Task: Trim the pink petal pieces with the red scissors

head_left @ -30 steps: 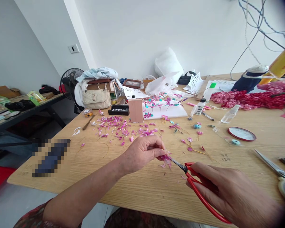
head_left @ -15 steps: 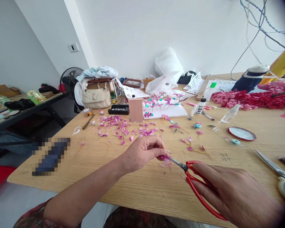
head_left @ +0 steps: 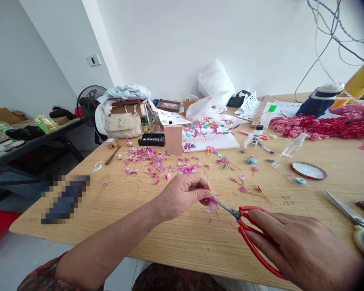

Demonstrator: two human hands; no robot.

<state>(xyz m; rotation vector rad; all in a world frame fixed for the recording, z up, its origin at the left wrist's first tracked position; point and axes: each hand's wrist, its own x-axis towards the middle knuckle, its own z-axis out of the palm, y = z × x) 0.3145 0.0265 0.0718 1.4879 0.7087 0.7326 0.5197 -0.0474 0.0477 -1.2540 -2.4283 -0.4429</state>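
Observation:
My left hand (head_left: 182, 195) pinches a small pink petal piece (head_left: 211, 203) just above the wooden table (head_left: 176, 238). My right hand (head_left: 303, 248) grips red-handled scissors (head_left: 251, 234), whose dark blades meet the pink piece at its right edge. Tiny pink scraps lie on the table under the blades. Scattered pink petals (head_left: 153, 163) on thin wire stems lie beyond my left hand.
A wooden block (head_left: 173, 140), a white sheet with pink and teal flowers (head_left: 210, 139), small bottles (head_left: 256, 136), a red-rimmed lid (head_left: 308, 171), a heap of red flowers (head_left: 318, 125), a beige handbag (head_left: 123, 124) and a second pair of scissors (head_left: 350, 214) lie about. A fan (head_left: 89, 101) stands left.
The scissors and my right hand have shifted slightly; the handles look a little more closed. My left hand keeps its pinch on the pink piece.

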